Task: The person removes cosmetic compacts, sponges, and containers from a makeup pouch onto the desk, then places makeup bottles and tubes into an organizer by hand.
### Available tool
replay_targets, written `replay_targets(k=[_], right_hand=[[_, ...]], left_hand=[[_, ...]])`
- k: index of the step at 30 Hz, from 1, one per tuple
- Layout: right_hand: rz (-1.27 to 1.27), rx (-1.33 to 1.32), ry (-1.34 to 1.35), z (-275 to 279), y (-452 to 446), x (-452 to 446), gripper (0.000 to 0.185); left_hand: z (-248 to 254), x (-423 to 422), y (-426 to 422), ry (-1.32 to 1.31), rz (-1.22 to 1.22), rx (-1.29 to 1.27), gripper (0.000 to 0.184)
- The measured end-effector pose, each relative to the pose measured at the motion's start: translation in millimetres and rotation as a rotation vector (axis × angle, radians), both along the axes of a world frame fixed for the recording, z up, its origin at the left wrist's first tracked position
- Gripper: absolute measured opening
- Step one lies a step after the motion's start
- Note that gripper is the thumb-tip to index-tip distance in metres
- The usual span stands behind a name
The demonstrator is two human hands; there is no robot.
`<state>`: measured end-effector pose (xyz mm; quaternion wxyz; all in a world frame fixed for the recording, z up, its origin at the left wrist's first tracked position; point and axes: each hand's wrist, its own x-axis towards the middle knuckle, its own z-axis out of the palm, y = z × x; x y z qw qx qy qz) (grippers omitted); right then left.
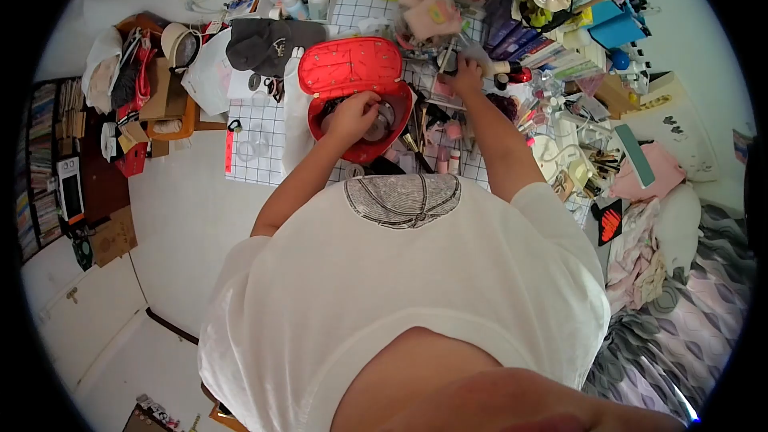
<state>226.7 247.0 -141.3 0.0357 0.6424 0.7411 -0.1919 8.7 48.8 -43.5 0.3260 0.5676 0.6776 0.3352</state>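
Left hand [352, 118]: over the mouth of the red vanity case [352, 150], fingers curled and tips drawn together. Cannot tell whether they grasp anything. Case lies directly under and around these fingers; its lid [350, 66] stands open just beyond them, the inner face showing a small scattered pattern. Inside the case, just right of my left fingertips, a clear round container [385, 116]; other contents hidden by the hand.

Right hand [466, 78]: out to the right of the case, fingers bent down over a small dark item [449, 62] among the clutter. Too blurred to tell if they are clenched on it or only touching. Just right of these fingers, a beige-and-black bottle [504, 68]; red round item [522, 75] next to it.

Beyond the left fingers and the lid, to the left, a dark grey baseball cap [260, 46]. Left of the case, nearer me, a clear round item [254, 146] on the grid-patterned tabletop [268, 122]. Between my two hands and nearer me, makeup brushes [414, 138]. Past my right fingers, a pink pouch [432, 18]
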Motion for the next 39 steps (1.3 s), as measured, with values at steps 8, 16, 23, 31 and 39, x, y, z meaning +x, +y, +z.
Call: replay_targets(k=[8,16,23,31,39], right_hand=[[0.005,-0.014,0.205,-45.2,23.3,-4.2,0.088],[0.091,0.064,0.039,-0.6,3.0,-8.0,0.092],[0.179,0.062,0.041,-1.2,9.9,-18.1,0.088],[0.081,0.149,0.070,14.6,6.4,-4.4,0.081],[-0.542,-0.705,1.387,60.0,-44.9,9.8,0.041]], left_hand=[[-2.1,-7.2,-6.4,-0.077,-0.009,-0.031,0.020],[-10.1,-9.0,-8.3,-0.109,-0.021,-0.065,0.020],[-1.1,-10.5,-11.6,-0.100,-0.024,-0.063,0.017],[-12.0,-17.7,-18.4,-0.101,0.019,-0.028,0.020],[-4.0,-5.6,-26.8,-0.087,-0.028,0.035,0.020]])
